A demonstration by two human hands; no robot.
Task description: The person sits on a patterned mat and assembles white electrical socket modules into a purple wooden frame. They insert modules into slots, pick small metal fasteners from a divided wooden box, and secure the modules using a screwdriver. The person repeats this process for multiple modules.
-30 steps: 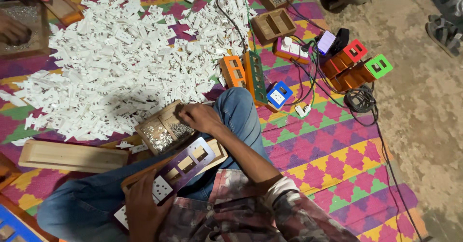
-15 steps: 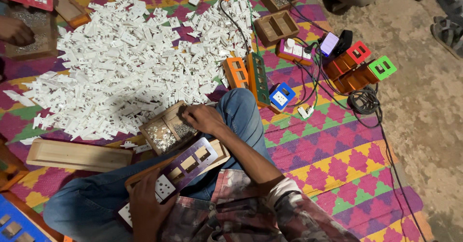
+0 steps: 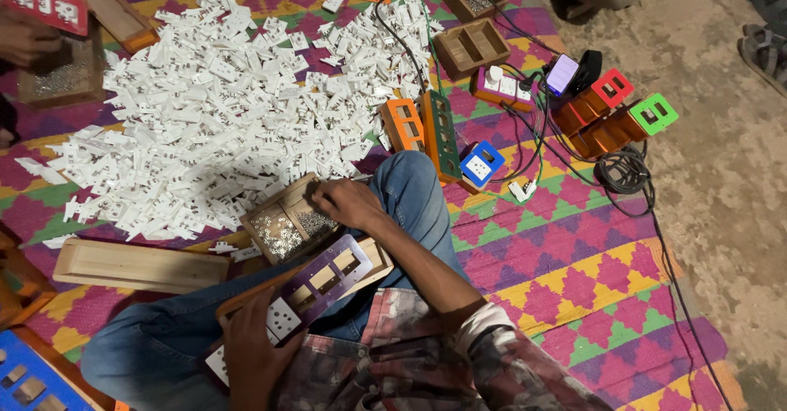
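Person sits on a patterned mat (image 3: 574,272), legs in blue jeans, head camera looking down.

Left hand (image 3: 250,354) grips the near end of a long purple faceplate (image 3: 324,276) with rectangular cutouts, fingers curled over its edge and over a white socket module (image 3: 283,319) seated in it. The faceplate lies tilted across the lap on a wooden base strip (image 3: 377,255).

Right hand (image 3: 348,202) reaches into a small wooden tray (image 3: 283,222) holding tiny silver screws (image 3: 279,235); fingers bent down, tips in the tray's right compartment. Cannot tell whether they pinch a screw. Tray sits on the mat just beside the right knee, touching the near edge of the big pile of white plastic socket parts (image 3: 213,124), which fills the far-left mat.

Long empty wooden box (image 3: 139,265) lies left of the tray, near the left leg. Right of the pile: orange frame (image 3: 402,124) and green frame (image 3: 440,132) standing together, a blue square socket box (image 3: 481,165) just right of them. Further right: red box (image 3: 611,90), green box (image 3: 653,114), a phone (image 3: 562,73), coiled black cable (image 3: 623,169). Another person's hand (image 3: 25,38) at far left beside a second screw tray (image 3: 61,79).
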